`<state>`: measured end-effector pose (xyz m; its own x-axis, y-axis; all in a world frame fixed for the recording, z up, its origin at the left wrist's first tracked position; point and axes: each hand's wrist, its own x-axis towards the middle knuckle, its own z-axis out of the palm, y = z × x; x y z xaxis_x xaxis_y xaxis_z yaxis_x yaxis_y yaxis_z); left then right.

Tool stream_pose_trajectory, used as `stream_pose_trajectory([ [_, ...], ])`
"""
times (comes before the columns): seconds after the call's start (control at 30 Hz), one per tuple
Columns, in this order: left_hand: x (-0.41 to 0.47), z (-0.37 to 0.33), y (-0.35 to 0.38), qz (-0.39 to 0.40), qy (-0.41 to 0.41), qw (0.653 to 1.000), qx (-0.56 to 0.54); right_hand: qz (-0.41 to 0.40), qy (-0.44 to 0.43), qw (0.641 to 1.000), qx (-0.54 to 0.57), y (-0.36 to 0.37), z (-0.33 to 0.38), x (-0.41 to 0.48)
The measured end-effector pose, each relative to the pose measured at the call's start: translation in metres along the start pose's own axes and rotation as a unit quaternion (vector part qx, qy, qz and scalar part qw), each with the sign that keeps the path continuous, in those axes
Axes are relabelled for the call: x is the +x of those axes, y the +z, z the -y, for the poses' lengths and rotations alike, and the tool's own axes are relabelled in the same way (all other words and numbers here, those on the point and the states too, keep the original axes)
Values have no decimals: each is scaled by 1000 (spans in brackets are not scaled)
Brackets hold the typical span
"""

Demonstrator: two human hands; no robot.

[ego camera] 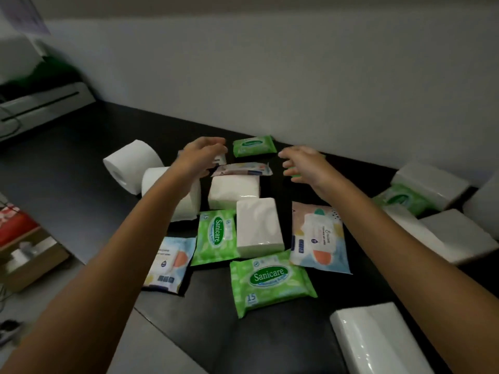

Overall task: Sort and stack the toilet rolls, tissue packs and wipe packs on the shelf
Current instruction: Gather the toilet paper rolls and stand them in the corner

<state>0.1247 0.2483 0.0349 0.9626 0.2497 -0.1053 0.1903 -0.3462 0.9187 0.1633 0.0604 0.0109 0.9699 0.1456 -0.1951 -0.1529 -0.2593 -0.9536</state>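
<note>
Packs and rolls lie scattered on a black shelf top [81, 163]. Two toilet rolls [132, 164] lie at the left, one partly behind my left forearm. White tissue packs [233, 194] [258, 228] sit in the middle. Green Sanicare wipe packs [216, 236] [270, 282] [253, 145] and pastel wipe packs [318, 238] [167, 263] [243, 168] surround them. My left hand [199, 157] curls over a small wipe pack [221, 158] at the back. My right hand [302, 164] curls round a green wipe pack [291, 172], mostly hidden beneath it.
More white tissue packs [429, 182] [378, 344] and a green pack [399, 198] lie at the right, against a white wall [297, 76]. A white device [40, 101] stands at the far left. A cardboard box [29, 255] sits below the shelf's left edge.
</note>
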Motion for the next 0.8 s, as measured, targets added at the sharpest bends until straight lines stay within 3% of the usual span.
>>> stream_pose_trajectory([
  [0.17,18,30,-57,-58,30,998,10,34,10,999,-23,66,7,16],
  [0.4,54,75,-123,-93,5,995,33,63,47,996,-41,145,13,39],
  [0.6,70,110,-144,-69,-72,995,7,76,75,994,-17,187,9,57],
  [0.8,70,135,-141,19,-173,983,-56,79,107,991,-21,211,0,67],
])
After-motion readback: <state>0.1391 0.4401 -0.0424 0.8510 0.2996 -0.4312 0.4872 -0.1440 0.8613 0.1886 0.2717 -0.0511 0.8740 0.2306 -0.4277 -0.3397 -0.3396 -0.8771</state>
